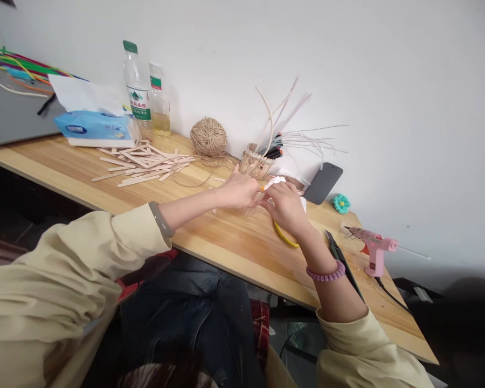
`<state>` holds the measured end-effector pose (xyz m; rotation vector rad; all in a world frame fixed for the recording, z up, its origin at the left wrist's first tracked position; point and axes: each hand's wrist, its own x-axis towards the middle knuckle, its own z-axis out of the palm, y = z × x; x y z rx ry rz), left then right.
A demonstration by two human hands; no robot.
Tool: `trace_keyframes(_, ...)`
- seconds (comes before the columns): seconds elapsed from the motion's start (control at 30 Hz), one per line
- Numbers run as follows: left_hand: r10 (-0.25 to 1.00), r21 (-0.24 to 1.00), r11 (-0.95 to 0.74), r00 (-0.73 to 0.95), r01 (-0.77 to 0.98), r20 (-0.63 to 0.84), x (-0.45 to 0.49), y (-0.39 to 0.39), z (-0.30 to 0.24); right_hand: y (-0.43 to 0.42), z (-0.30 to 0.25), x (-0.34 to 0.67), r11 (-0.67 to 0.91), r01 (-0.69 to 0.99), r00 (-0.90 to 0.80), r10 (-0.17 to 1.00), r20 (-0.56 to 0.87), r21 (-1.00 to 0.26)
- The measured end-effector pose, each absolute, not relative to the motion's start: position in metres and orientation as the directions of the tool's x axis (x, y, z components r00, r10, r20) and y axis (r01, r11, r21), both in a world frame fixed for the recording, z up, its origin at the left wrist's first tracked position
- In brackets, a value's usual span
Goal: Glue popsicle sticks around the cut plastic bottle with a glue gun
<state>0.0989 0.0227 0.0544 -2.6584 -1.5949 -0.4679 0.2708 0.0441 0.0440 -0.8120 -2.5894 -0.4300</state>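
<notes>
My left hand [239, 188] and my right hand [285, 203] meet over the table, both with closed fingers. Between and beneath them shows part of a pale wooden craft-stick piece [260, 197]; its shape is mostly covered by my hands. My right fingers pinch at its edge, and my left fingers wrap round its other side. Just behind my hands stands a small craft-stick basket [255, 163] with a scalloped rim. Crumpled white material [275, 182] lies behind my right fingers. A yellow ring-shaped thing [286, 236], perhaps a tape roll, is partly hidden by my right wrist.
Loose craft sticks [145, 164], a twine ball [208, 137], a tissue pack [99, 126] and two bottles [138, 99] are at left. To the right are a dark phone [324, 183], a teal flower [341, 203], a cutter knife [341, 258] and a pink glue gun [374, 248] with its cord.
</notes>
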Motion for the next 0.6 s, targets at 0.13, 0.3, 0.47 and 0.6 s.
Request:
trace_keyframes(0.13, 0.860, 0.159, -0.491, 0.448, 0.857, 0.244, 0.099, 0.021, 0.058, 0.044, 0.044, 0.271, 0.780, 0.599, -0.755, 0.475, 0.451, 0.180)
trace_keyframes(0.3, 0.858, 0.174, -0.497, 0.452, 0.850, 0.245, 0.100, 0.020, 0.058, 0.043, 0.044, 0.268, 0.769, 0.612, -0.748, 0.489, 0.449, 0.182)
trace_keyframes(0.47, 0.870, 0.340, -0.474, 0.373, 0.812, 0.321, 0.087, 0.028, 0.053, 0.037, 0.040, 0.274, 0.777, 0.622, -0.595, 0.551, 0.585, -0.099)
trace_keyframes(0.6, 0.962, 0.867, -0.272, 0.098, 0.418, 0.255, 0.073, 0.028, 0.054, 0.030, 0.032, 0.280, 0.595, 0.412, -0.164, 0.793, 0.587, -0.690)
